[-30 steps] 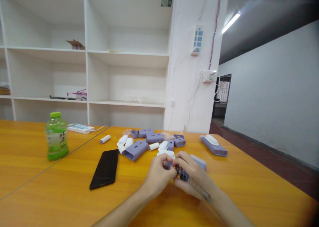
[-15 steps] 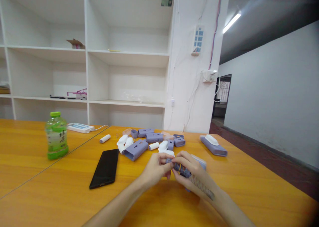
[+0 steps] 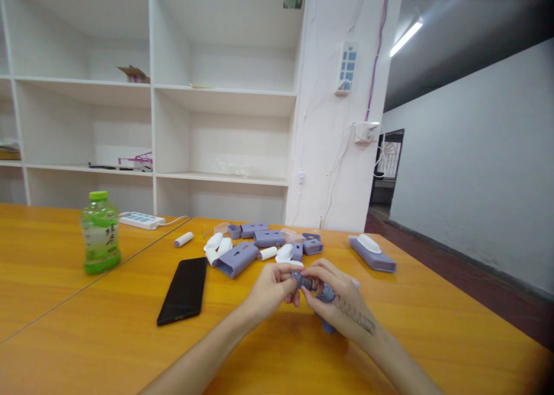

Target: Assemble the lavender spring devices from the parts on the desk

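Since a second ago, the right hand has turned a little, and the corner of a purple case now shows beneath it. Both hands are drawn together over the tabletop: the fingertips of the left hand pinch a small purple piece, and the right hand's fingers and thumb close on its other side. Whether the right hand also grips the case, I cannot tell.

To the left lies a black phone, with a green bottle upright further left. Just beyond the hands spreads a pile of purple shells and white ovals. A white-topped block lies apart to the right. Further back is a power strip, then white shelves.
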Demonstrator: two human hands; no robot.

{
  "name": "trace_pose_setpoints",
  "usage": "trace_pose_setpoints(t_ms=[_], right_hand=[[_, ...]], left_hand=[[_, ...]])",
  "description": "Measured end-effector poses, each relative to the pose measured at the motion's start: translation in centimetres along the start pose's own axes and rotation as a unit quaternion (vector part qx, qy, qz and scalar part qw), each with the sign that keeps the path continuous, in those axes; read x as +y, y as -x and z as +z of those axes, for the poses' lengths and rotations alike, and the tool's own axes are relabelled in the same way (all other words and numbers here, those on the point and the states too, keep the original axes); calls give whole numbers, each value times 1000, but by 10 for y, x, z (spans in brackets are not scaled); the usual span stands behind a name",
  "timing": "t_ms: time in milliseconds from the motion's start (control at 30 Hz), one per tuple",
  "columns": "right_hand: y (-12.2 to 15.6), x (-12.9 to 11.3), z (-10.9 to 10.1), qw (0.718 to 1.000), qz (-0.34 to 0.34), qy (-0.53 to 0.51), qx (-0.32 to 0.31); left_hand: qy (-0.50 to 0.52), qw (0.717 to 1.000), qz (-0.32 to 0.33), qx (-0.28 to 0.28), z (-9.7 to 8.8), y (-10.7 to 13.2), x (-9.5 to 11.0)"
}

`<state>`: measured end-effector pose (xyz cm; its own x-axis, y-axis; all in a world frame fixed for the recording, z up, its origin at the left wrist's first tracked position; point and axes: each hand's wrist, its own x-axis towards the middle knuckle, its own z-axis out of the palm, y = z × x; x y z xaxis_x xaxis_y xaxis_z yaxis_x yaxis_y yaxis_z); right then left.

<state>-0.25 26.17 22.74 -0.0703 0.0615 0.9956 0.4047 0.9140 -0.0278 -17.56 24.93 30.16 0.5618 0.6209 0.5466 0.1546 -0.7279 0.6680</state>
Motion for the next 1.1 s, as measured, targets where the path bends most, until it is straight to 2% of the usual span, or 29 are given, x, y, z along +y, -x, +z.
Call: trace_pose_setpoints(t_ms=[267, 567, 733, 933, 1100], right_hand=[[-2, -8, 5, 999, 27, -15, 41], [-6, -5, 10, 988, 112, -77, 69], [-8, -6, 9, 983, 146, -86, 71], [-9, -9, 7, 984, 143, -73, 73], [-7, -7, 8, 986, 128, -41, 102]], left_hand=[[7, 999, 28, 23, 9, -1, -11], [-9, 998, 49, 37, 12, 2, -7], [-26, 997, 64, 24, 13, 4, -6], [-32, 996, 78, 26, 11, 1, -13], [-36, 995, 76, 45, 10, 2, -13]])
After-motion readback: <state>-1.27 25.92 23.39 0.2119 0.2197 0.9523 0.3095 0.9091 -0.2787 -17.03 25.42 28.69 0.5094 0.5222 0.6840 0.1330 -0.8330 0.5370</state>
